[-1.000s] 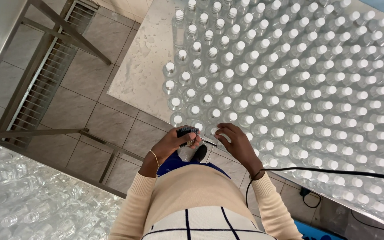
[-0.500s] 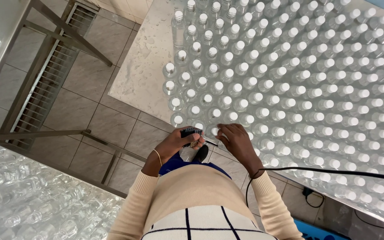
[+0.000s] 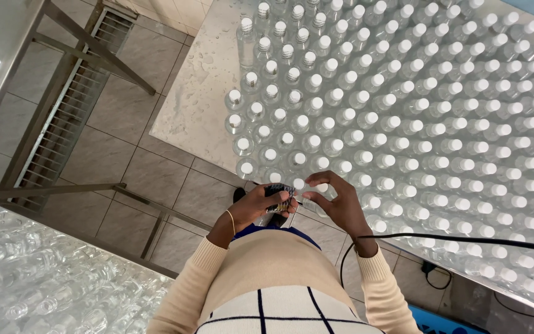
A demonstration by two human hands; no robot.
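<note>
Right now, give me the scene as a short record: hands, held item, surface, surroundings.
left hand: curled around a small dark device, at the table edge
right hand: fingers pinched at a bottle cap in the front row
bottles: clear, white-capped, upright in dense rows
table: pale stone top, wet
cable: black, crossing the right wrist
floor: grey tiles, metal frame

Left hand (image 3: pixel 256 207) fingers curled shut; right hand (image 3: pixel 339 205) fingers pinched, arms bent inward.
</note>
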